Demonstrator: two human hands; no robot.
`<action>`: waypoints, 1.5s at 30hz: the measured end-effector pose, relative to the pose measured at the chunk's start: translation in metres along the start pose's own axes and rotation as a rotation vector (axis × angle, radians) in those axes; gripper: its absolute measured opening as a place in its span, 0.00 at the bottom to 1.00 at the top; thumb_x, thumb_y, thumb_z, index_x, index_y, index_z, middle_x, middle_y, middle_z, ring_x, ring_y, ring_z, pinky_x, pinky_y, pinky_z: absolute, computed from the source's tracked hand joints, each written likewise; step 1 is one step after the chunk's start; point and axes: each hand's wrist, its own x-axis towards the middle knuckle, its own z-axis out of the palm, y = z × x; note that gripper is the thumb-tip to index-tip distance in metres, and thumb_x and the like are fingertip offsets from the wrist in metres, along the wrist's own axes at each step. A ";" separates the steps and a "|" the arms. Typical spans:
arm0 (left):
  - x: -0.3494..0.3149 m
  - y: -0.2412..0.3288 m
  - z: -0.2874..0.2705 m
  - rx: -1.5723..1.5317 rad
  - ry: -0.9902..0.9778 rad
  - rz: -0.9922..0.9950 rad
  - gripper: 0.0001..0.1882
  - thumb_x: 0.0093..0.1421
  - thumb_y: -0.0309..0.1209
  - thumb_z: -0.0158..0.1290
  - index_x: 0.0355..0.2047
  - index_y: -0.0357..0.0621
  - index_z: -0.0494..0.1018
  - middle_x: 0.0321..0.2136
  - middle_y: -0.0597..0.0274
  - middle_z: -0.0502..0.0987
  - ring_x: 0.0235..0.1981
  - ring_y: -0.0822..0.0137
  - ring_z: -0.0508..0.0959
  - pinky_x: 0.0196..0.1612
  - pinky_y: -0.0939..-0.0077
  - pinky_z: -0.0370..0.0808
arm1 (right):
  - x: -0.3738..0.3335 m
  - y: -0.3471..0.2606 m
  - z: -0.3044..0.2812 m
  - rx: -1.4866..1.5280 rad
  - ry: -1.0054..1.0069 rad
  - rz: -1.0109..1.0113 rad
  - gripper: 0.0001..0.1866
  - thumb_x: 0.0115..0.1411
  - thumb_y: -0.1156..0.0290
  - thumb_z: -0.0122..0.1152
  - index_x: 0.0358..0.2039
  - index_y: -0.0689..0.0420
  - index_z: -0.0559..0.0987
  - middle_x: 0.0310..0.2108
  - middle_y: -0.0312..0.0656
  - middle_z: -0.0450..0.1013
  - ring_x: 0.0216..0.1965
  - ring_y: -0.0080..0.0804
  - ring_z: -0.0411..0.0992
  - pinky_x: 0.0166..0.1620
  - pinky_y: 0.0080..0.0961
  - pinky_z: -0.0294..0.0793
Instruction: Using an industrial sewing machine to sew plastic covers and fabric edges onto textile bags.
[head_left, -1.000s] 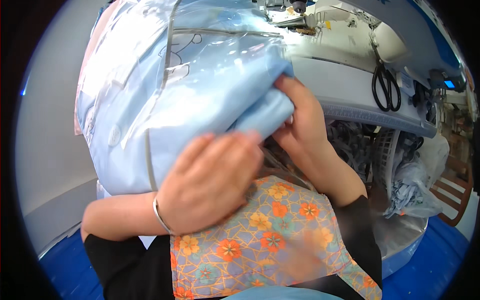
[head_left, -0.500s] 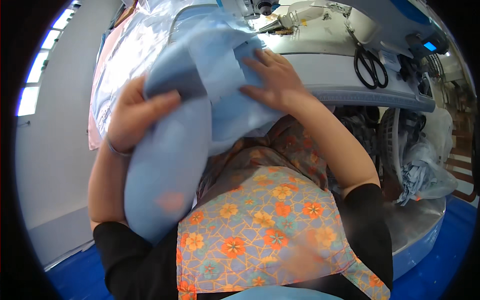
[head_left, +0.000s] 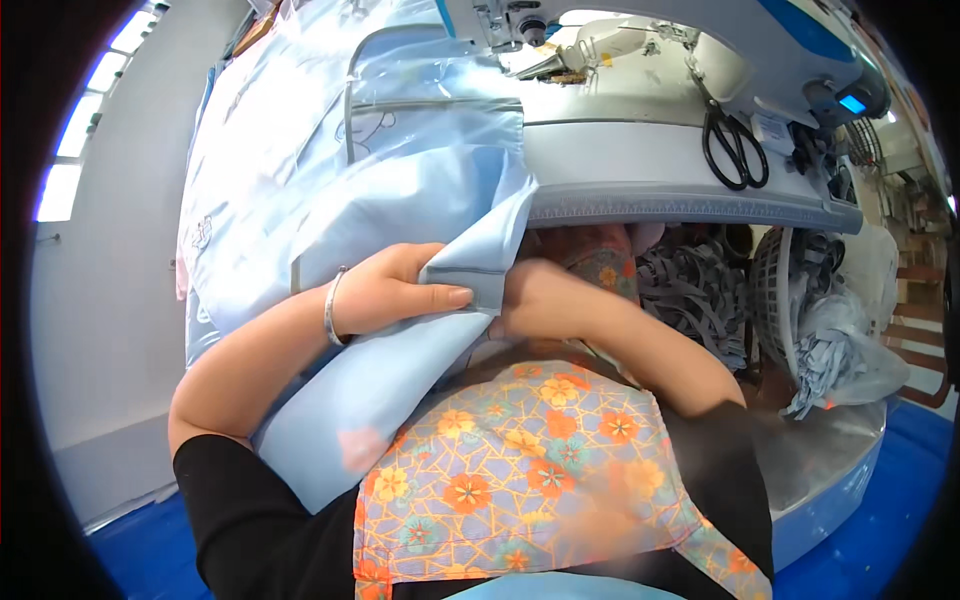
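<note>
A large piece of light blue fabric (head_left: pixel 380 365) lies over my lap and up onto the table's front. My left hand (head_left: pixel 400 290) is closed on it, thumb on top beside a grey-blue band (head_left: pixel 470 285) at a folded edge. Just right of that edge is my right hand (head_left: pixel 535 300), slightly blurred. Its fingers pass behind the fabric, so their grip is hidden. A raised fold of the fabric stands up between my hands and the table.
A sewing machine (head_left: pixel 660 30) stands at the back. Black-handled scissors (head_left: pixel 735 150) lie on its bed, behind a ruler-marked front edge (head_left: pixel 690 208). More light blue fabric (head_left: pixel 270 170) covers the table's left. Below right are a grey basket (head_left: pixel 775 290) and fabric strips (head_left: pixel 690 290).
Both hands have come down toward my lap with the fabric, which was raised and spread before. My left hand moved right; my right hand went from spread on the fabric to partly behind it.
</note>
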 end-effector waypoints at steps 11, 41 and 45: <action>0.013 0.128 0.008 1.268 0.219 0.355 0.16 0.59 0.40 0.50 0.31 0.37 0.76 0.25 0.47 0.77 0.31 0.48 0.79 0.38 0.58 0.76 | -0.002 0.035 -0.035 -0.238 0.728 -0.465 0.19 0.48 0.85 0.58 0.41 0.56 0.78 0.52 0.49 0.71 0.49 0.49 0.72 0.50 0.33 0.73; 0.157 -0.011 -0.082 1.255 0.599 0.813 0.23 0.54 0.29 0.54 0.51 0.38 0.69 0.52 0.49 0.71 0.52 0.49 0.72 0.56 0.57 0.68 | -0.030 0.057 -0.048 0.216 0.654 -0.196 0.16 0.56 0.88 0.51 0.43 0.61 0.77 0.45 0.43 0.76 0.44 0.27 0.75 0.48 0.24 0.73; 0.155 -0.007 -0.087 1.351 0.551 0.716 0.25 0.56 0.28 0.53 0.56 0.39 0.69 0.56 0.49 0.69 0.57 0.48 0.69 0.60 0.58 0.65 | -0.117 0.093 -0.053 0.380 1.091 0.086 0.09 0.63 0.79 0.54 0.43 0.62 0.77 0.40 0.39 0.76 0.40 0.24 0.75 0.45 0.20 0.73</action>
